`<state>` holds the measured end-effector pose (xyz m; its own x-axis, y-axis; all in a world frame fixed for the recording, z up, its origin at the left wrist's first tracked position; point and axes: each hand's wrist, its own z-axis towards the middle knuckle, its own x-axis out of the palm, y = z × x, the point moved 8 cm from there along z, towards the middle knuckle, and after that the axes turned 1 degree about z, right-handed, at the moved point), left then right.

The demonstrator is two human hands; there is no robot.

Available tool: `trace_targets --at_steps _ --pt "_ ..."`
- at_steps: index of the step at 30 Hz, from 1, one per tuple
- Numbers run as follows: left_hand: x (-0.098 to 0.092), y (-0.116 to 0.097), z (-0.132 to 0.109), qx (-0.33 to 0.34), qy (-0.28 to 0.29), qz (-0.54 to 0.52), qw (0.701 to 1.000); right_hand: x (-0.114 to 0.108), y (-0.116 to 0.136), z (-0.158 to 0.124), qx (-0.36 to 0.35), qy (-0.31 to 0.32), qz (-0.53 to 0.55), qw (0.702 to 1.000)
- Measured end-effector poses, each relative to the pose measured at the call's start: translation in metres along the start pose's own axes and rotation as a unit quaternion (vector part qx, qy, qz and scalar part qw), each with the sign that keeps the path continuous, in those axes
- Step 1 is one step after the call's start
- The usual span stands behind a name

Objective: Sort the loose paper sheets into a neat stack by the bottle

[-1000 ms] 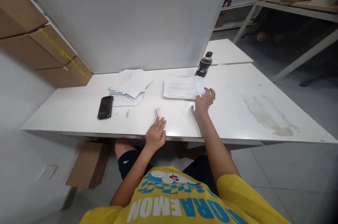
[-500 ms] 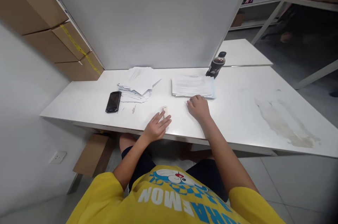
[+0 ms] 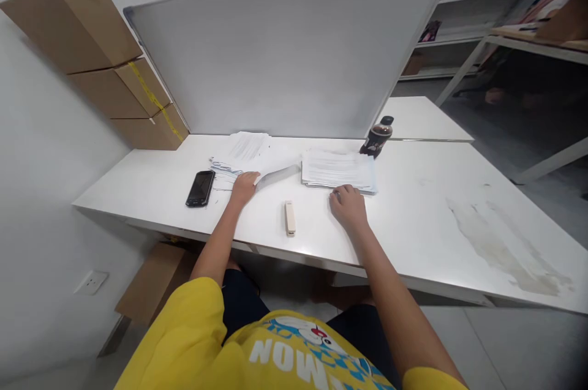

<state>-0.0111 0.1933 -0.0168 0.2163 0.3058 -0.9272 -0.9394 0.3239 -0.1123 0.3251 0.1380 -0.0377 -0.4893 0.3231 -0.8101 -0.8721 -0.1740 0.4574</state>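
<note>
My left hand [image 3: 245,188] is at the front right of the left paper stack [image 3: 248,144], closed on a sheet of paper [image 3: 279,174]. The sheet rises at an angle and reaches toward the right stack. My right hand [image 3: 350,207] rests on the table with curled fingers, touching the front edge of the right paper stack [image 3: 339,168]. Whether anything is inside those fingers is hidden. Between my hands a small cream oblong block [image 3: 290,218] lies alone on the tabletop.
A black phone [image 3: 201,188] lies left of the left stack. A dark drink bottle [image 3: 377,138] stands behind the right stack. The whiteboard [image 3: 275,59] rises along the table's back edge, with cardboard boxes [image 3: 147,131] at its left. Greyish stains [image 3: 500,243] mark the right tabletop.
My left hand has left the cream block and moved left and forward to the left stack, where it now holds a sheet. The right hand stays at the right stack. The view has tilted up.
</note>
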Motion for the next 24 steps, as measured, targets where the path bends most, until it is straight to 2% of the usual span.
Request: trace_targets --at_steps 3,6,9,14,17,21,24 --pt "-0.002 -0.007 -0.007 0.018 0.004 0.003 1.000 0.000 -0.002 0.000 -0.002 -0.004 0.007 1.000" --pt "-0.003 -0.010 -0.004 0.029 0.002 0.036 0.999 0.001 -0.003 0.000 0.000 -0.001 0.011 1.000" --pt "0.000 0.000 0.010 0.011 0.033 0.060 0.998 0.001 -0.005 0.000 0.007 0.005 0.005 1.000" --pt "0.002 0.023 0.045 -0.032 0.066 0.069 0.995 0.000 -0.004 0.003 0.011 -0.005 0.014 1.000" --pt "0.007 0.027 0.053 -0.060 0.076 0.065 0.993 0.001 -0.004 0.006 0.013 -0.010 0.014 1.000" --pt "0.009 0.014 0.042 -0.050 0.037 0.065 0.996 0.001 -0.003 0.008 0.006 -0.017 0.007 1.000" --pt "0.005 0.012 0.034 -0.073 -0.010 0.034 0.997 0.002 -0.003 0.009 0.011 -0.009 0.003 1.000"
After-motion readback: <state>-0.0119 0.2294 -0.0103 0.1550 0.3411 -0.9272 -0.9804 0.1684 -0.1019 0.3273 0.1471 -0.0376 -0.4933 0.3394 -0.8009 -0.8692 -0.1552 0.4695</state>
